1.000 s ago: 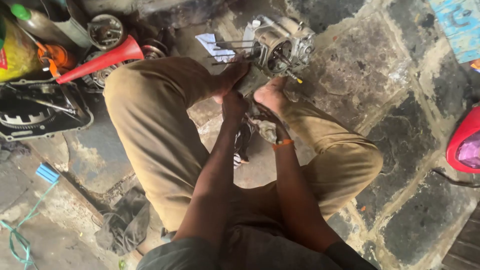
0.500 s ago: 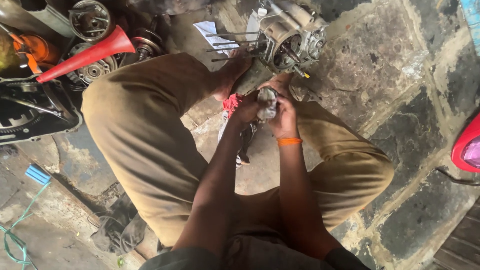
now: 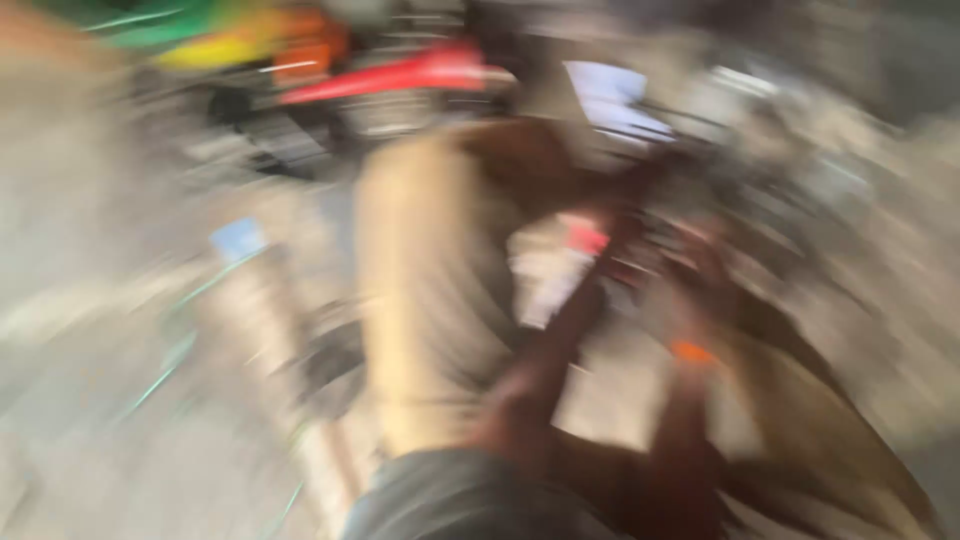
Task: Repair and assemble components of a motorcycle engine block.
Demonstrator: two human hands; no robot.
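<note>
While the head view is smeared with motion blur, I can make out both my forearms reaching forward from the bottom edge, side by side between my knees. My left hand [image 3: 610, 245] sits at the end of the left forearm, just beside a small red blur [image 3: 585, 238]; my right hand [image 3: 690, 290] is close to it on the right, with one orange wristband [image 3: 692, 352] on that wrist. Whether either hand is clenched, loose or gripping anything, I cannot tell, fingers are just streaks. The grey engine block [image 3: 780, 170] is a dark smear just past the hands, upper right; touching or apart, cannot tell. Counts: two arms, two tan trouser legs [image 3: 420, 300], one red cone [image 3: 400, 75] at top, one white paper patch [image 3: 610, 100], one small blue patch [image 3: 238, 240] on the left. Stone floor [image 3: 100, 450] shows open at lower left; the top edge is crowded with coloured clutter
</note>
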